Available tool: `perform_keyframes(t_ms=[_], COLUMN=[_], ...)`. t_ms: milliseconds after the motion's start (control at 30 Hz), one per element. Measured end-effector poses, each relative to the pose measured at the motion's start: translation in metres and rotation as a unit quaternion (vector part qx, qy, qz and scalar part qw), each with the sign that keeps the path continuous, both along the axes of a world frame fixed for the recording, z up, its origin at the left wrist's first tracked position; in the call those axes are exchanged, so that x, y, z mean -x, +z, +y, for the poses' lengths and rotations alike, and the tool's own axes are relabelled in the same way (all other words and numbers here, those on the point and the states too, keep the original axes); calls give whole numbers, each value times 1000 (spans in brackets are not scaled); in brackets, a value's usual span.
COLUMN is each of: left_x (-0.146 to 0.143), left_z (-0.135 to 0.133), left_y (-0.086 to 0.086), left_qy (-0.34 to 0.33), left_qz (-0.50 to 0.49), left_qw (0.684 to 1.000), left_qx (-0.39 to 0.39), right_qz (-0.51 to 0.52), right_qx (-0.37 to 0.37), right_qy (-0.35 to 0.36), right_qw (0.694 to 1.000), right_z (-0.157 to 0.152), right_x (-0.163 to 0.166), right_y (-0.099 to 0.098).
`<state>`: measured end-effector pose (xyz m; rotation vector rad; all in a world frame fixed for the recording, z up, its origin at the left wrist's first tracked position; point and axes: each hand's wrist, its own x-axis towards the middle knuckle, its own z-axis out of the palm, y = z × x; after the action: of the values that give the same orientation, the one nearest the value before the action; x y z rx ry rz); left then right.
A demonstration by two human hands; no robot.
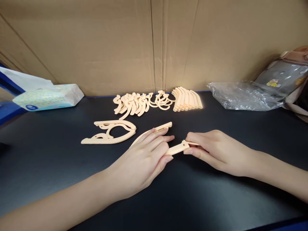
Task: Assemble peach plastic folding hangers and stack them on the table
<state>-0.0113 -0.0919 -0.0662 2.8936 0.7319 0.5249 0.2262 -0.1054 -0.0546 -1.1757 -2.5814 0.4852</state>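
Note:
Between the thumb and fingers of my left hand [146, 157] is a cream plastic folding-hanger arm [177, 149], with a small round hole near its right end. My left hand's outer fingers lie over another cream hanger arm [166, 126], its left part partly covered. My right hand [214, 149] pinches a thin cream hanger piece [194, 143] at the holed end of the held arm; the fingers hide most of it, so its full shape cannot be seen. A folded hanger [93, 140] with a hook loop lies left of my left hand.
Along the back edge lie a heap of small curved hanger parts [134, 106], several hooks [161, 99] and a neat row of hanger arms [189, 100]. A tissue pack [53, 98] sits at left. Crumpled clear plastic [245, 96] and a transparent bag [281, 77] are at right.

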Motion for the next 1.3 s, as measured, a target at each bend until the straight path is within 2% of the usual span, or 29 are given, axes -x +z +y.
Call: perform_keyframes(t_ms=[200, 533, 733, 1000, 1133, 1300], left_x=[2, 0, 1, 0, 0, 0], left_z=[-1, 0, 0, 0, 0, -1], left_y=[-2, -1, -1, 0, -1, 0], left_qy=[-3, -4, -4, -9, -13, -11], left_qz=[4, 5, 4, -2, -6, -2], left_qw=[1000, 1000, 1000, 1000, 1000, 1000], left_qx=[-3, -6, -16, -13, -15, -11], right_qz=[-25, -64, -83, -136, -159, -158], right_qx=[-78, -162, -243, -354, -385, -395], right_qy=[16, 32, 45, 61, 68, 60], right_qw=[996, 984, 965, 923, 907, 903], right_z=[0, 2, 1, 3, 1, -1], right_x=[-1, -1, -1, -3, -1, 1], right_y=[-3, -4, -4, -3, 0, 3])
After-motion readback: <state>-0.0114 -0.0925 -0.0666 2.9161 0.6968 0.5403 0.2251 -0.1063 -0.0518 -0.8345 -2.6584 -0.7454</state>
